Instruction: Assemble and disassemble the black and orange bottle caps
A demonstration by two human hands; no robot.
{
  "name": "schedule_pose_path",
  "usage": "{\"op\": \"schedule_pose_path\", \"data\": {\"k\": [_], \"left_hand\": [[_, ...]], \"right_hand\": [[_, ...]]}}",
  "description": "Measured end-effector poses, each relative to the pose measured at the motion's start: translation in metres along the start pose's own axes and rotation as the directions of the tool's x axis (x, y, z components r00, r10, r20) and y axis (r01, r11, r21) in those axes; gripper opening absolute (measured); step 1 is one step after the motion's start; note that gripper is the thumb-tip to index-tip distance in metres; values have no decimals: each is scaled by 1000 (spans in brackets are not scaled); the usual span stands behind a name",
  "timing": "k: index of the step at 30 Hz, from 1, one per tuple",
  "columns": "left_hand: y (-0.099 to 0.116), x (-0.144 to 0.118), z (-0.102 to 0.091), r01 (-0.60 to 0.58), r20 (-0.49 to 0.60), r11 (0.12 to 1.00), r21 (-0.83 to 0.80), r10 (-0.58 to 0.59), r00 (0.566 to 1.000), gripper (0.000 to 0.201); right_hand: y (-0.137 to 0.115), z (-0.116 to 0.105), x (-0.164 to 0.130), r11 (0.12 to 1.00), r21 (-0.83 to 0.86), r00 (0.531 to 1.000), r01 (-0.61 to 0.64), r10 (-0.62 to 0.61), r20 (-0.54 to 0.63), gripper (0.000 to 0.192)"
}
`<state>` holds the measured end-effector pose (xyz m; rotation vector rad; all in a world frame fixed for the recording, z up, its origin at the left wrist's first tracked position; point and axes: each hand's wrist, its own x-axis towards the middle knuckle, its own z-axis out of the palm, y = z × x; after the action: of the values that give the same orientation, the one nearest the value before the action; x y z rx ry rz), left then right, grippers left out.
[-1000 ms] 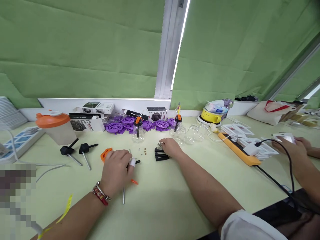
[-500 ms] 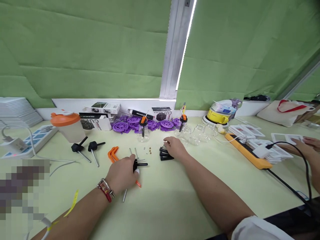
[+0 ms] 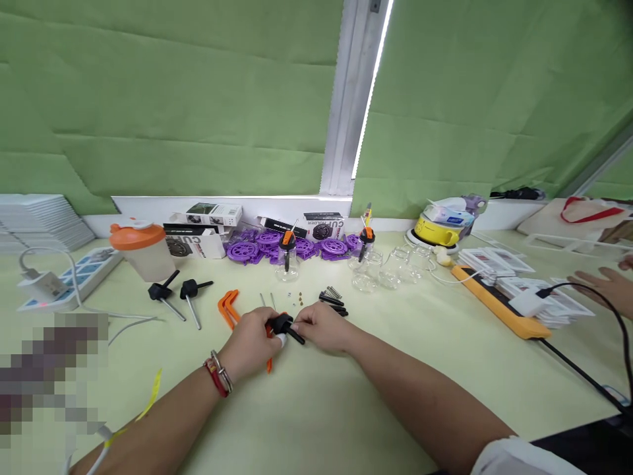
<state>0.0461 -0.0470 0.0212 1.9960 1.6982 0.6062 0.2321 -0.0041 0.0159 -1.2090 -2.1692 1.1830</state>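
Both hands pinch one small black handle (image 3: 285,324) just above the surface (image 3: 346,396): left hand (image 3: 250,343) at 9 o'clock, right hand (image 3: 321,326) at 3. Best to hold it steady and push the parts straight together. Orange pieces (image 3: 226,307) lie near at 10 o'clock.

Lower-left corner pixelated (image 3: 52,379), co-worker's hand (image 3: 601,287) cut by right edge, tiny parts (image 3: 298,298) unidentifiable

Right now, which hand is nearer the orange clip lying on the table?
Left. The left hand sits just right of the orange clip, nearly touching; the right hand is farther right, beyond the black part.
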Motion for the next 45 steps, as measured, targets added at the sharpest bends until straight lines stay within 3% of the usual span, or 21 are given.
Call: {"op": "schedule_pose_path", "data": {"k": [2,4,8,12,15,17,19,21,23,25,28,30,33,36,38,40,42,45], "left_hand": [[1,-1,0,-58,19,998,19,58,998,16],[3,-3,-3,-100,21,995,28,100,995,16],[10,-7,-9,-244,90,966,-82,251,964,25],[17,-12,-13,-388,159,910,-145,408,899,36],[19,-15,-15,-425,228,894,-140,447,865,38],[19,-17,-17,-458,307,871,-175,490,816,41],[18,-19,-18,-484,372,847,-219,531,761,42],[17,-20,-17,-494,405,836,-237,547,732,38],[14,-21,-16,-477,431,847,-236,531,729,35],[10,-20,-15,-426,460,871,-246,492,740,32],[3,-15,-18,-358,442,889,-284,453,774,30],[-1,-10,-22,-342,338,891,-300,435,835,27],[-9,0,-28,-262,123,911,-320,314,941,22],[-16,9,-29,-148,-37,943,-298,143,989,20],[-18,11,-27,-141,-127,957,-252,112,986,25],[-16,11,-23,-187,-172,961,-204,153,973,34],[-13,9,-20,-227,-167,960,-166,199,966,41],[-12,8,-20,-240,-153,963,-125,220,963,41]], "right_hand": [[2,0,1,999,29,999,-39,40,-32,21],[1,-3,1,978,184,995,-97,89,51,15],[-3,-8,0,803,533,958,-268,164,235,19],[-6,-2,0,760,569,947,-314,210,242,26],[-5,1,3,734,624,963,-268,208,169,28],[-4,2,7,742,655,982,-140,190,-6,26],[-2,4,13,821,569,969,42,104,-222,18],[0,9,19,931,301,937,205,-98,-337,10],[2,17,24,948,-57,906,313,-317,-281,15],[3,25,29,866,-348,892,359,-428,-147,22],[0,33,35,754,-565,904,334,-426,-34,21],[-4,34,37,740,-585,910,332,-414,-7,14],[-11,31,36,838,-426,906,342,-414,-86,10],[-17,27,31,964,-21,922,265,-260,-285,18],[-21,27,26,928,332,963,170,-85,-255,23],[-25,28,22,828,556,988,79,9,-153,30],[-29,28,19,774,631,993,45,34,-113,33],[-34,22,18,727,686,986,39,85,-147,31]]}}
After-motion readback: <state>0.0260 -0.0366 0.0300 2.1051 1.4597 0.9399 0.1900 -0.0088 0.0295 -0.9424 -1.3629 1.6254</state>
